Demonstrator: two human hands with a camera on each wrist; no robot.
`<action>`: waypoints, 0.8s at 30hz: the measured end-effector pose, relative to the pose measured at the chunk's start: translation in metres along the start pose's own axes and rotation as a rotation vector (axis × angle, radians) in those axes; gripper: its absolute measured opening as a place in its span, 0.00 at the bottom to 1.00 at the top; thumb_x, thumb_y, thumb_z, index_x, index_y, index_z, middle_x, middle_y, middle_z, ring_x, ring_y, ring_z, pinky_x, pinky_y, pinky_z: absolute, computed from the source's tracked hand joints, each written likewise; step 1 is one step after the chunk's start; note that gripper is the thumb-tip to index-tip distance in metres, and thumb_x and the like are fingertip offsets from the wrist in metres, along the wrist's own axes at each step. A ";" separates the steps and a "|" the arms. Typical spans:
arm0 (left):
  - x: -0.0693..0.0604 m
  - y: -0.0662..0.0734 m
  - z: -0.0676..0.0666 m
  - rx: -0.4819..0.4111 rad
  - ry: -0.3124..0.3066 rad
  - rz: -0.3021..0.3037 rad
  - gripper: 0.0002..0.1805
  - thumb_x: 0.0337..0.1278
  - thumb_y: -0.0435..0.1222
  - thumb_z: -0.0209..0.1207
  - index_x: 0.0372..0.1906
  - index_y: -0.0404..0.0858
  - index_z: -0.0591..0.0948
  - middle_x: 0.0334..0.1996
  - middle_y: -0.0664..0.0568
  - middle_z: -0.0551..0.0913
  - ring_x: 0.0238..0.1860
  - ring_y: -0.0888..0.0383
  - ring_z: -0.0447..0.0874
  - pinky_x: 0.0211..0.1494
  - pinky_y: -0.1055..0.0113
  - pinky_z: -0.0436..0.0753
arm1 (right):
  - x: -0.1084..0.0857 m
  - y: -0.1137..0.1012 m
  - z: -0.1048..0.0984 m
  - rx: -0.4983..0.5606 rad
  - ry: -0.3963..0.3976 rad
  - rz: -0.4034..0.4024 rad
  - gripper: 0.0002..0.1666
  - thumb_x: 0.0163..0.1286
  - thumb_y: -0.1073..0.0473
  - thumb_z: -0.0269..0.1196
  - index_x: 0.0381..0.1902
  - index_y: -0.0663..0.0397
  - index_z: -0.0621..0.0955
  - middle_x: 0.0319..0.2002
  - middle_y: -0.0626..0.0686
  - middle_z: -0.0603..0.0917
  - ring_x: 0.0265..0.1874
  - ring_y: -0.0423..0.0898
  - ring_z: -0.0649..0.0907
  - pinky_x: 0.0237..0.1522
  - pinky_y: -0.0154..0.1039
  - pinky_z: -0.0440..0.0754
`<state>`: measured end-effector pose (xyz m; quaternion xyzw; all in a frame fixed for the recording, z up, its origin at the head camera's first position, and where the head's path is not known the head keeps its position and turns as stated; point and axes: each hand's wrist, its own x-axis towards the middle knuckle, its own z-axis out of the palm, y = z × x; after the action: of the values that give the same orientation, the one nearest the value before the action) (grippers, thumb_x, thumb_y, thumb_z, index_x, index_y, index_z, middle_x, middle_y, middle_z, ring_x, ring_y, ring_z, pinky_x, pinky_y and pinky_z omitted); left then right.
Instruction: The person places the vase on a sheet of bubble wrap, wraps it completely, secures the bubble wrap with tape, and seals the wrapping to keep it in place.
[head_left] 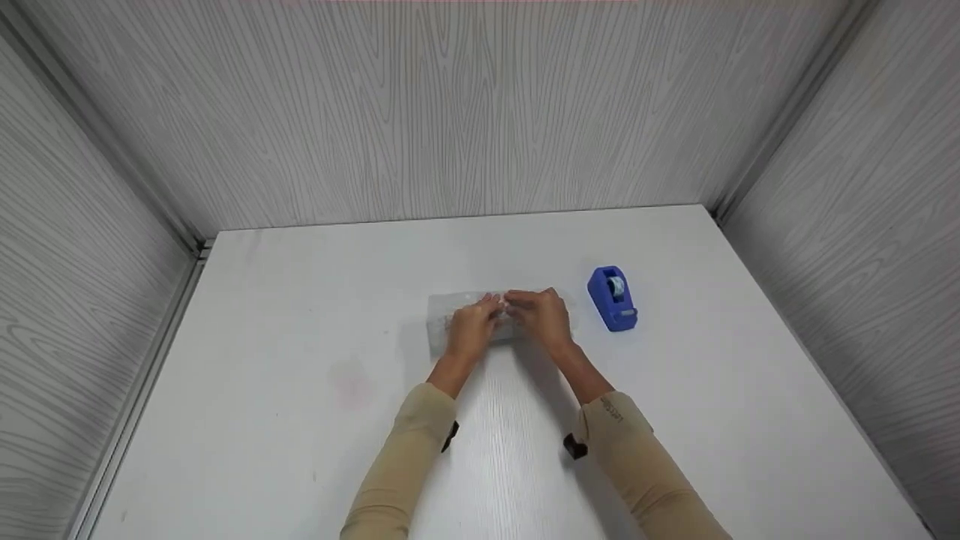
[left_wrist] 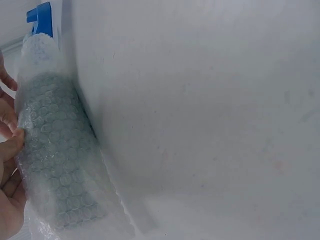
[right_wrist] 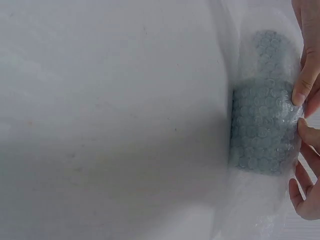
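Note:
A bubble-wrapped parcel [head_left: 442,330] lies on the white table in front of both hands. Through the clear bubble wrap [left_wrist: 55,135] shows a dark grey-green object with a broad body and, in the right wrist view, a narrower end; its kind cannot be told. My left hand [head_left: 472,326] holds the wrap along the far side, its thumb on top. Close beside it, my right hand [head_left: 546,319] pinches the same far part of the wrap, thumb [right_wrist: 306,131] against the bubbles. Loose wrap extends past both ends of the object.
A blue tape dispenser [head_left: 613,298] with a roll of tape stands to the right of the parcel. The white table [head_left: 262,375] is enclosed by wood-grain panels at the back [head_left: 450,112], left and right.

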<state>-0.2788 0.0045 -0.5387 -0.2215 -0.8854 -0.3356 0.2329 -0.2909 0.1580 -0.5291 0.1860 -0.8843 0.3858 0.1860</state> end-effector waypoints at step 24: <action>-0.001 -0.002 0.000 0.023 -0.004 0.009 0.13 0.45 0.28 0.65 0.40 0.34 0.84 0.44 0.43 0.81 0.45 0.50 0.81 0.45 0.59 0.79 | -0.012 0.007 0.004 -0.051 -0.011 0.012 0.20 0.51 0.62 0.70 0.45 0.55 0.83 0.47 0.48 0.81 0.41 0.51 0.76 0.44 0.48 0.73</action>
<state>-0.2792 0.0033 -0.5401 -0.2235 -0.8887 -0.3238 0.2355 -0.2846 0.1616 -0.5417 0.1780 -0.8958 0.3634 0.1836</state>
